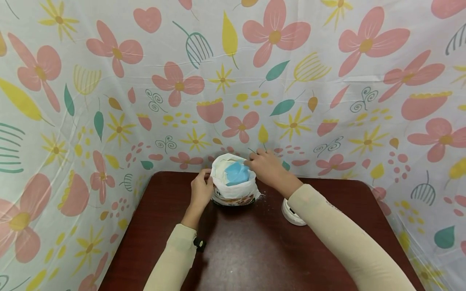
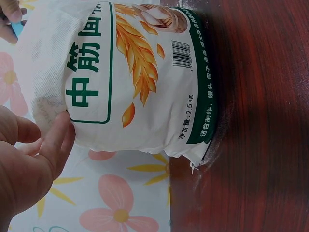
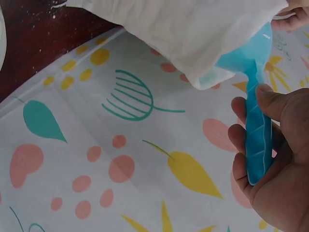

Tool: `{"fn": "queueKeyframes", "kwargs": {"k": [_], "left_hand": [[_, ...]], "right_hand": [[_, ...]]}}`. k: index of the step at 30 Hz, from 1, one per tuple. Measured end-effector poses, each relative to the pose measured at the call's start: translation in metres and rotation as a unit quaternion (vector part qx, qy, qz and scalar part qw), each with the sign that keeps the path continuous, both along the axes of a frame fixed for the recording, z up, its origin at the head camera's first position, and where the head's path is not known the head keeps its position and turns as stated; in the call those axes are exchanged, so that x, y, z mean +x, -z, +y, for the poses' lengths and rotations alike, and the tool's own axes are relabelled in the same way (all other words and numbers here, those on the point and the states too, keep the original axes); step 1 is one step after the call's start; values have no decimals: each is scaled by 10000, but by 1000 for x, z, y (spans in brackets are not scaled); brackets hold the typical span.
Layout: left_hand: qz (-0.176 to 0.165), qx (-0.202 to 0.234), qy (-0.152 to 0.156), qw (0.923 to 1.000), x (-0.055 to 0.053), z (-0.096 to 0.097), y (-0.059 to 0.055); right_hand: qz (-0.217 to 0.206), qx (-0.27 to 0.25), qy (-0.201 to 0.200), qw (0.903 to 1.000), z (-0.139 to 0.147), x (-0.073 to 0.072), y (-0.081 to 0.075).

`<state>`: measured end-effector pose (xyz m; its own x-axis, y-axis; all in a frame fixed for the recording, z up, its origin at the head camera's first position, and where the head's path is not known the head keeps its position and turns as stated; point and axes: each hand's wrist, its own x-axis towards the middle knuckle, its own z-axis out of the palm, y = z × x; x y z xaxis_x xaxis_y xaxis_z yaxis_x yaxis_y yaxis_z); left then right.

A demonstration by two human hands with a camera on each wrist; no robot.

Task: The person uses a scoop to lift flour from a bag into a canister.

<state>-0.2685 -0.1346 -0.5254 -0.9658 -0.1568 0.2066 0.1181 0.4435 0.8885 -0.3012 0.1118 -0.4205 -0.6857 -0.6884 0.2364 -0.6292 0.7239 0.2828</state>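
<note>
A white flour bag (image 1: 233, 192) with its top folded back stands toward the far side of the table, pale flour (image 1: 219, 171) showing inside. My left hand (image 1: 202, 188) holds the bag's rim on its left side, with fingertips (image 2: 60, 125) against the outside of the folded plastic. In the right wrist view, my right hand (image 3: 285, 140) grips a blue scoop (image 3: 259, 130), fingers wrapped around its ridged handle. The scoop's bowl lies inside the bag's mouth, over the flour, and the bag's edge partly hides it.
A white round container (image 1: 293, 216) stands on the dark red table (image 1: 247, 250), partly covered by the right sleeve. Spilled flour specks the tabletop beside the bag. A flower-patterned curtain (image 1: 225, 81) hangs behind the table and along its sides.
</note>
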Motion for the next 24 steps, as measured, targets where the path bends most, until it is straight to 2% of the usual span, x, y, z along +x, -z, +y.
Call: {"fn": "queueKeyframes", "kwargs": {"k": [9,14,21,24], "left_hand": [[37,-25,-11,10000,-1,0,0],[68,-49,-30,10000,-1,0,0],[78,-72,-31,9999,-1,1,0],[88,-47,-42,9999,0,1,0]], "right_hand": [[141,-219,-48,9996,0,0,11],[122,-226,-66,9996,-3,0,15],[351,-147,-99,9992,-8,1,20],[251,-200,-92,9994,-7,1,23]]}}
